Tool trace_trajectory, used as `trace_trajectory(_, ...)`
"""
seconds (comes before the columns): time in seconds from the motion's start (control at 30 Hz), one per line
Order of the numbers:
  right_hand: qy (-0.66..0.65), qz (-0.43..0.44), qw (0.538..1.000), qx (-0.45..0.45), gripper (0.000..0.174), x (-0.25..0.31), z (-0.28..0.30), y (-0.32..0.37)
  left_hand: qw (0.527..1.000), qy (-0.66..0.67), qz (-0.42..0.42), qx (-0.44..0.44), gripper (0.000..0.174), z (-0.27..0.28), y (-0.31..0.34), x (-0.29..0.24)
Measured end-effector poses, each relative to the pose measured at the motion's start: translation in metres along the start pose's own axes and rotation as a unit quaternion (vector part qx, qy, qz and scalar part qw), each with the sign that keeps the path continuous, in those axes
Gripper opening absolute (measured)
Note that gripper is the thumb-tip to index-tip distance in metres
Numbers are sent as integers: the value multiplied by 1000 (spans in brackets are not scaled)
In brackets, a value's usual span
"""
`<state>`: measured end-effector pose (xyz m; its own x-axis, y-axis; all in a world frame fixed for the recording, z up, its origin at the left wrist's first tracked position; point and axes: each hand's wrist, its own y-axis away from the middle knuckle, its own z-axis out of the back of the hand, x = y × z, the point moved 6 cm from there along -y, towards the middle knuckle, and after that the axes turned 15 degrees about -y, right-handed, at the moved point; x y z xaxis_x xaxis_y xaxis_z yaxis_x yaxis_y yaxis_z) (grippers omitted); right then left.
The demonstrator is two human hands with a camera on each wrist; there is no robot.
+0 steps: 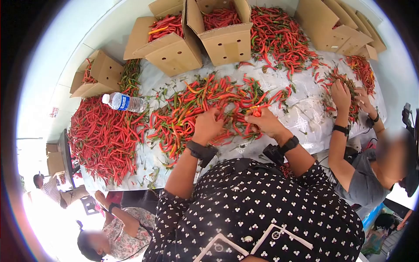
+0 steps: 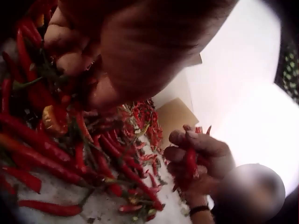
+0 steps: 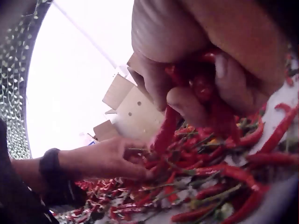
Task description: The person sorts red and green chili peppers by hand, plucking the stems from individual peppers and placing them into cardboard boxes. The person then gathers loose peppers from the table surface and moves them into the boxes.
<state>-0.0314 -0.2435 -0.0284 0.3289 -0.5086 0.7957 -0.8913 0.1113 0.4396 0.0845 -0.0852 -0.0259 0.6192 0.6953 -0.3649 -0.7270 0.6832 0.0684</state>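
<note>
My right hand (image 1: 268, 123) is over the near side of the middle heap of chili peppers (image 1: 192, 102). In the right wrist view its curled fingers (image 3: 187, 105) grip several red chili peppers (image 3: 164, 133), with the tips poking out below. From the left wrist view, the same right hand (image 2: 210, 151) has a red chili pepper (image 2: 191, 163) across its fingers. My left hand (image 1: 208, 126) is down in the heap just to the left, thumb and fingers bent together at a chili pepper. Its grip is partly hidden by the hand itself in the left wrist view.
A water bottle (image 1: 124, 102) lies by the large red heap (image 1: 102, 135) on the left. Cardboard boxes (image 1: 229, 43) of chili peppers line the back of the covered table (image 1: 305, 115). At right another person's hands (image 1: 341, 97) work in a small pile; another person sits lower left.
</note>
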Motion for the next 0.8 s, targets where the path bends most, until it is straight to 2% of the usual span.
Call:
trace_trajectory(0.03,-1,0,1000,1,14,-2,-1,-2,1000,-1,1,0,47,2,0,6)
trace_trajectory(0.1,-72,-1,997,3,15,-2,-7,-5,979,165,72,95,53,-3,2,17)
trace_trajectory(0.13,-72,-1,997,4,15,0,-11,-5,979,164,73,94,53,4,3,16)
trace_trajectory(0.17,-101,-2,995,7,15,3,-16,-4,941,296,99,130,49,5,7,15)
trace_trajectory(0.2,-130,-3,991,9,15,6,-20,-3,883,422,123,163,45,9,11,9)
trace_trajectory(0.23,-129,-3,992,10,15,6,-22,-4,883,422,123,162,45,15,12,5)
trace_trajectory(0.3,-89,-2,996,10,15,6,-26,-6,832,508,136,179,38,16,14,-8)
trace_trajectory(0.43,-102,-5,994,28,17,-4,-35,-12,825,518,87,208,33,10,15,-27)
trace_trajectory(0.5,-146,-3,989,12,17,-8,-34,-12,841,497,63,203,33,15,16,-37)
trace_trajectory(0.63,-143,27,989,-3,15,-8,-27,-13,860,459,53,216,33,9,12,-38)
trace_trajectory(0.7,-127,12,992,-5,13,-3,-25,-9,886,425,35,185,31,14,10,-40)
trace_trajectory(0.73,-128,13,992,-6,13,3,-23,-5,886,424,34,185,31,17,9,-42)
trace_trajectory(0.8,-47,-12,999,15,18,12,-23,2,870,456,102,157,26,22,7,-36)
